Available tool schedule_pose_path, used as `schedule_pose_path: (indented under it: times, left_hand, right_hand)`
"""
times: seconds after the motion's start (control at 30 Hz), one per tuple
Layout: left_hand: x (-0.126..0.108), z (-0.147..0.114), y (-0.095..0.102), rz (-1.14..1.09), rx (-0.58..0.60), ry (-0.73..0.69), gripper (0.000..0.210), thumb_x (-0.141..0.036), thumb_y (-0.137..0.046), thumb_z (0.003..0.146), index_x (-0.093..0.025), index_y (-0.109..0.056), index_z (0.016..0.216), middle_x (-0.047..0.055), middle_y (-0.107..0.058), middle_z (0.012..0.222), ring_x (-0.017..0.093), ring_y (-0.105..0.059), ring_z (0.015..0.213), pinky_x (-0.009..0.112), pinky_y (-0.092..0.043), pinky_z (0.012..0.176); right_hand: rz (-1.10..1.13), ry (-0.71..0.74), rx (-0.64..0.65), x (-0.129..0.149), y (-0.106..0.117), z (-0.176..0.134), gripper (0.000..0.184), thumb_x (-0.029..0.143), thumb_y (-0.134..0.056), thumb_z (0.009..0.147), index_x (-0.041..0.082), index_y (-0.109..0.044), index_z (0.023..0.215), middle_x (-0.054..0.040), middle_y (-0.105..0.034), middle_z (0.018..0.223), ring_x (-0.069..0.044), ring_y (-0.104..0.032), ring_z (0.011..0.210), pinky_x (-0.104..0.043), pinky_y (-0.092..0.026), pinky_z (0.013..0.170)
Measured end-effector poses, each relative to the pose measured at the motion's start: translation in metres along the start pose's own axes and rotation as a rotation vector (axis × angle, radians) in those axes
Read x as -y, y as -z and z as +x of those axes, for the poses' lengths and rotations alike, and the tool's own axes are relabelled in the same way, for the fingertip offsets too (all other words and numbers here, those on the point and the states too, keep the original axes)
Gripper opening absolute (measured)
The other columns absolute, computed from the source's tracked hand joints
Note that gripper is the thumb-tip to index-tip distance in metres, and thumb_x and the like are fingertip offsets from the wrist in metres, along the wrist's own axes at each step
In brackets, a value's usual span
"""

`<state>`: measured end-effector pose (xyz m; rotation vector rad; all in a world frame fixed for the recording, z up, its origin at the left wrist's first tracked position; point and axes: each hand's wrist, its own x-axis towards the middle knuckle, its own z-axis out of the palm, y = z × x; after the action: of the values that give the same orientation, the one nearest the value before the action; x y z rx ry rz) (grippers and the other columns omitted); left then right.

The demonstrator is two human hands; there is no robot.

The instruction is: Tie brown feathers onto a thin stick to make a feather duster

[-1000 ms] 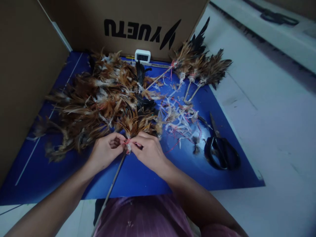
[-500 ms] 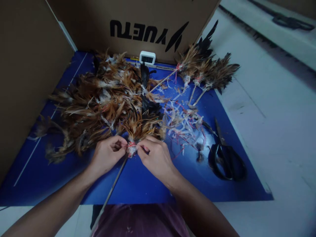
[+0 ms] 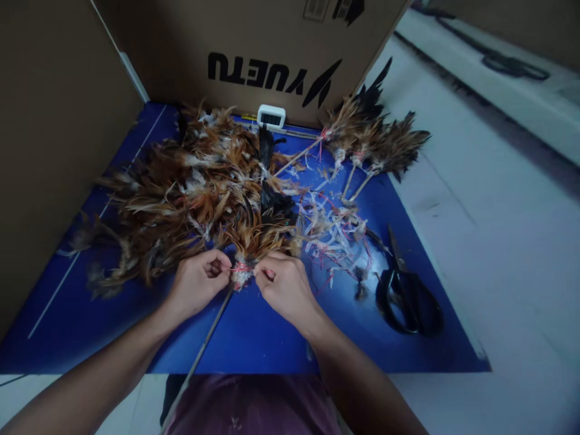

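A bundle of brown and black feathers (image 3: pixel 254 234) lies on the blue table, with a thin stick (image 3: pixel 209 336) running from its base toward me, past the front edge. Red string (image 3: pixel 242 267) is wound round the white quill ends of the bundle. My left hand (image 3: pixel 202 281) pinches one end of the string at the left of the binding. On the other side, my right hand (image 3: pixel 285 287) is closed on the opposite end, with a bit of red showing between its fingers. The string looks taut between both hands.
A large pile of brown feather bunches (image 3: pixel 181 187) covers the left and middle. Feathered sticks (image 3: pixel 362 142) lie at the back right. Cut string scraps (image 3: pixel 333 226) and black-handled scissors (image 3: pixel 408 296) are at right. A white digital timer (image 3: pixel 271 116) stands against the cardboard box (image 3: pixel 181 36).
My right hand has shifted slightly away from the binding, so the gap between the hands is a little wider. The camera view has tilted slightly; the feathers stay put.
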<state>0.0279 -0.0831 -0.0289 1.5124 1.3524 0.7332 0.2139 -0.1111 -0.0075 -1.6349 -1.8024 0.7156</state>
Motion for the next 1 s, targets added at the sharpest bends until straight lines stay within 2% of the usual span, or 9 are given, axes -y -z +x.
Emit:
schedule_pose_path:
  times: [0.2, 0.3, 0.4, 0.5, 0.6, 0.7, 0.8, 0.9, 1.0]
  left_hand:
    - [0.004, 0.002, 0.002, -0.044, -0.004, -0.024, 0.014, -0.022, -0.065, 0.069, -0.016, -0.063, 0.081, -0.001, -0.061, 0.065, 0.012, -0.059, 0.053, 0.023, -0.05, 0.053]
    - [0.003, 0.002, 0.004, -0.115, 0.03, -0.035, 0.024, -0.023, -0.067, 0.068, -0.016, -0.062, 0.09, -0.002, -0.061, 0.066, 0.013, -0.06, 0.054, 0.025, -0.052, 0.054]
    - [-0.002, -0.002, 0.005, -0.158, 0.022, -0.033, 0.027, -0.029, -0.066, 0.071, -0.015, -0.061, 0.093, 0.0, -0.062, 0.071, 0.015, -0.063, 0.058, 0.028, -0.054, 0.054]
    - [-0.009, -0.008, 0.003, -0.033, -0.016, -0.056, 0.03, -0.038, -0.064, 0.075, -0.016, -0.063, 0.095, 0.003, -0.066, 0.072, 0.018, -0.064, 0.06, 0.028, -0.051, 0.054]
    - [-0.013, -0.011, -0.002, 0.111, -0.092, -0.111, 0.031, -0.041, -0.074, 0.066, -0.018, -0.068, 0.087, 0.002, -0.067, 0.068, 0.018, -0.061, 0.062, 0.028, -0.048, 0.06]
    - [-0.014, -0.012, -0.005, -0.034, -0.137, -0.064, 0.03, -0.035, -0.08, 0.057, -0.017, -0.069, 0.079, 0.001, -0.065, 0.066, 0.018, -0.058, 0.062, 0.026, -0.045, 0.06]
    - [-0.016, -0.016, -0.003, -0.199, -0.099, -0.021, 0.028, -0.033, -0.077, 0.062, -0.014, -0.07, 0.081, 0.0, -0.064, 0.065, 0.014, -0.056, 0.058, 0.025, -0.043, 0.058]
    - [-0.02, -0.026, 0.005, -0.316, -0.086, 0.004, 0.026, -0.033, -0.074, 0.068, -0.011, -0.069, 0.082, 0.0, -0.062, 0.064, 0.011, -0.054, 0.057, 0.022, -0.044, 0.057]
    - [-0.024, -0.037, 0.016, -0.466, -0.085, 0.052, 0.024, -0.031, -0.071, 0.072, -0.011, -0.066, 0.083, 0.002, -0.062, 0.069, 0.013, -0.058, 0.061, 0.024, -0.049, 0.058]
  right_hand:
    - [-0.08, -0.005, 0.042, 0.0, 0.001, 0.002, 0.018, 0.01, -0.056, 0.075, 0.018, -0.066, 0.062, -0.0008, -0.062, 0.068, -0.013, -0.054, 0.064, -0.025, -0.035, 0.062]
    - [-0.101, -0.022, 0.104, 0.0, 0.002, -0.001, 0.014, 0.017, -0.059, 0.078, 0.019, -0.069, 0.068, 0.0003, -0.062, 0.066, -0.012, -0.051, 0.06, -0.024, -0.033, 0.059]
    - [-0.058, -0.037, 0.112, -0.002, -0.001, -0.005, 0.013, 0.024, -0.06, 0.081, 0.02, -0.072, 0.075, 0.0013, -0.062, 0.063, -0.011, -0.048, 0.057, -0.022, -0.032, 0.056]
    - [0.005, -0.046, 0.087, -0.003, -0.008, -0.008, 0.015, 0.024, -0.06, 0.081, 0.021, -0.073, 0.086, 0.0011, -0.065, 0.066, -0.011, -0.051, 0.058, -0.022, -0.034, 0.057]
    - [0.034, -0.025, 0.089, -0.002, -0.016, -0.009, 0.022, 0.02, -0.058, 0.08, 0.021, -0.073, 0.097, 0.0005, -0.066, 0.068, -0.012, -0.054, 0.06, -0.022, -0.038, 0.058]
    - [0.056, 0.012, 0.086, 0.001, -0.019, -0.01, 0.027, 0.017, -0.056, 0.081, 0.021, -0.072, 0.102, 0.0002, -0.066, 0.07, -0.013, -0.055, 0.061, -0.022, -0.04, 0.061]
    - [0.169, 0.06, 0.111, 0.001, -0.015, -0.014, 0.028, 0.018, -0.055, 0.082, 0.02, -0.072, 0.105, 0.0009, -0.065, 0.069, -0.012, -0.055, 0.059, -0.022, -0.042, 0.061]
    - [0.336, 0.102, 0.175, -0.003, -0.003, -0.023, 0.026, 0.023, -0.054, 0.085, 0.018, -0.072, 0.103, 0.0014, -0.063, 0.066, -0.011, -0.055, 0.058, -0.022, -0.043, 0.061]
    - [0.387, 0.111, 0.191, -0.009, 0.019, -0.033, 0.027, 0.028, -0.053, 0.087, 0.015, -0.073, 0.101, 0.0018, -0.06, 0.06, -0.011, -0.053, 0.055, -0.022, -0.042, 0.057]
